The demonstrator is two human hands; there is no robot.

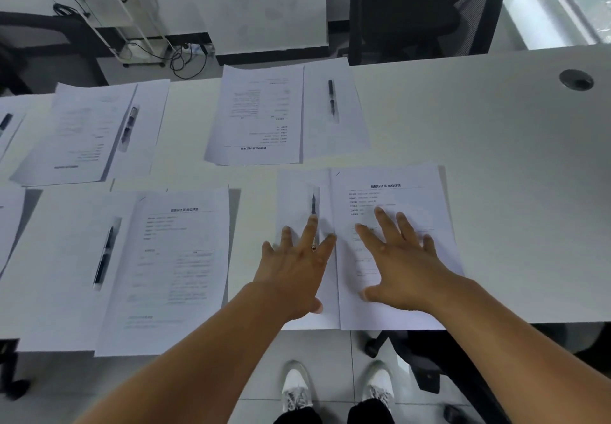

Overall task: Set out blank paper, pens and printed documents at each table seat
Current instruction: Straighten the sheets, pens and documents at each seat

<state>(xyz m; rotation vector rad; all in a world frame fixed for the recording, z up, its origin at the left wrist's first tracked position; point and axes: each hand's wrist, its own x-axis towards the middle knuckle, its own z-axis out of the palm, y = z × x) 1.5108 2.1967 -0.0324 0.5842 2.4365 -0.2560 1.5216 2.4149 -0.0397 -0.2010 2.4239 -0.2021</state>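
We've got the printed document (393, 245) at the near right seat, just beside the blank sheet (299, 199) with the pen (313, 207) lying on it. We're squaring this set on the white surface (512, 165), we reckon. Our right hand (401, 258) lies flat, fingers spread, pressing the document; our left hand (294, 265) is splayed flat over sheet and pen, gripping nothing. Next, we'd lift both off cleanly without dragging paper

printed document (393, 225) | heading: 数据标注员 岗位详情 | body text: too blurred to read
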